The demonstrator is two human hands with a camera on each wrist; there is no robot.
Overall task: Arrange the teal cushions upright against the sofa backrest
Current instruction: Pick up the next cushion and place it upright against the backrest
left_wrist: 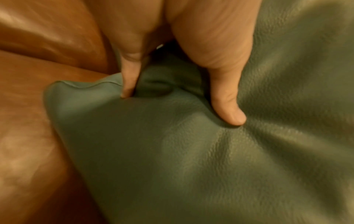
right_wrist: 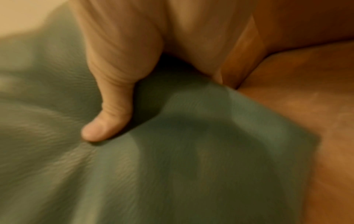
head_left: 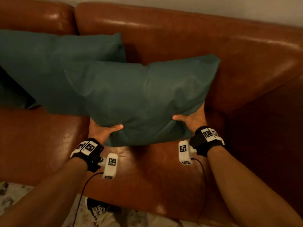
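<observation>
A teal cushion (head_left: 144, 95) is held above the brown leather sofa seat (head_left: 49, 141), tilted toward the backrest (head_left: 180, 38). My left hand (head_left: 103, 130) grips its lower left edge, thumb on the front face. My right hand (head_left: 191, 119) grips the lower right edge the same way. In the left wrist view the left hand (left_wrist: 184, 97) pinches the cushion (left_wrist: 191, 166) between thumb and a finger. The right wrist view is blurred; the right hand's thumb (right_wrist: 107, 121) presses into the cushion (right_wrist: 172, 166). A second teal cushion (head_left: 54, 63) leans against the backrest at the left, partly behind the held one.
The sofa's right armrest (head_left: 270, 128) rises close beside my right hand. A patterned rug (head_left: 105, 215) lies on the floor in front of the sofa. A pale wall (head_left: 213, 7) stands behind the backrest. Bare seat leather (head_left: 147, 177) shows below the held cushion.
</observation>
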